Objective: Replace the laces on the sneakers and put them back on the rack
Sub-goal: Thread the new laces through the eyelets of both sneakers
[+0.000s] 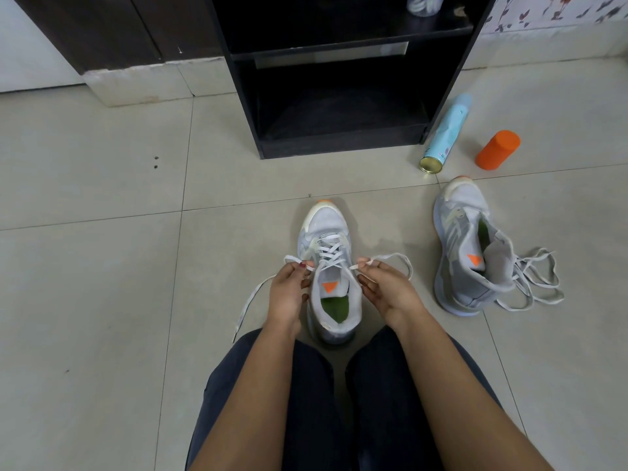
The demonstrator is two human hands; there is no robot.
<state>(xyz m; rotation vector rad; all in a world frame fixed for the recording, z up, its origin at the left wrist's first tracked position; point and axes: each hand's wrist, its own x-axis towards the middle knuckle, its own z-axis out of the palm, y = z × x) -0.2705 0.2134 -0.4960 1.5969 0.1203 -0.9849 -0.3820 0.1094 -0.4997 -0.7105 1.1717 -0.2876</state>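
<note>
A grey-white sneaker (324, 232) with an orange tongue tab stands on the floor between my knees, toe pointing away. Its white lace (328, 251) is threaded through the eyelets. My left hand (289, 290) pinches the lace's left end, which trails down to the floor on the left. My right hand (385, 287) pinches the right end, which loops out to the right. The second sneaker (465, 246) lies to the right, tongue pulled open, with a loose lace (533, 283) heaped beside its heel. The black rack (339, 96) stands ahead, its lower shelf bare.
A light blue spray can (445, 134) lies on the floor right of the rack. An orange bottle (498, 149) lies just beyond it. A clear container (424, 3) sits on the rack's upper shelf. A dark cabinet stands at the back left. The floor is pale tile.
</note>
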